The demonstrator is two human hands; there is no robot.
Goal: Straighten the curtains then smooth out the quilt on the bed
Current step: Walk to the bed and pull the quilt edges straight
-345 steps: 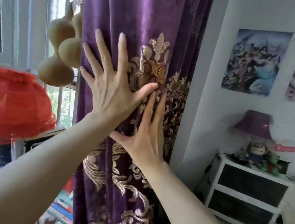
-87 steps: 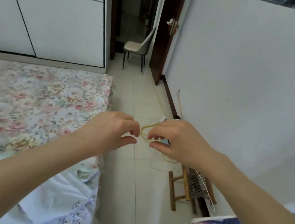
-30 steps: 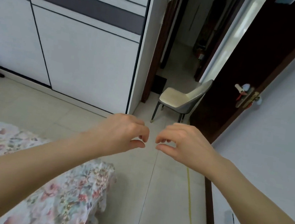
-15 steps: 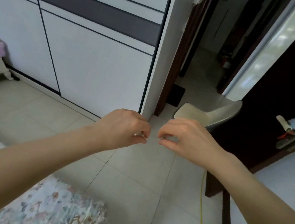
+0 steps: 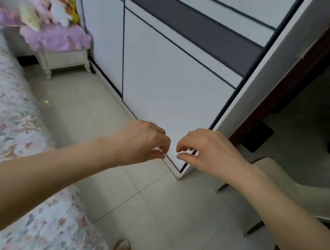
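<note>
A tall white wardrobe (image 5: 175, 80) with thin dark lines and a grey band (image 5: 192, 27) is seen filling the middle of the view. The floor (image 5: 148, 216) is laid with pale square tiles. A small white nightstand (image 5: 63, 61), draped in lilac cloth and topped with blurred soft toys, is set in the corner to the left. To the right, a dark wooden door frame (image 5: 290, 82) and a pale chair (image 5: 297, 193) are visible. Soft daylight is cast throughout.
</note>
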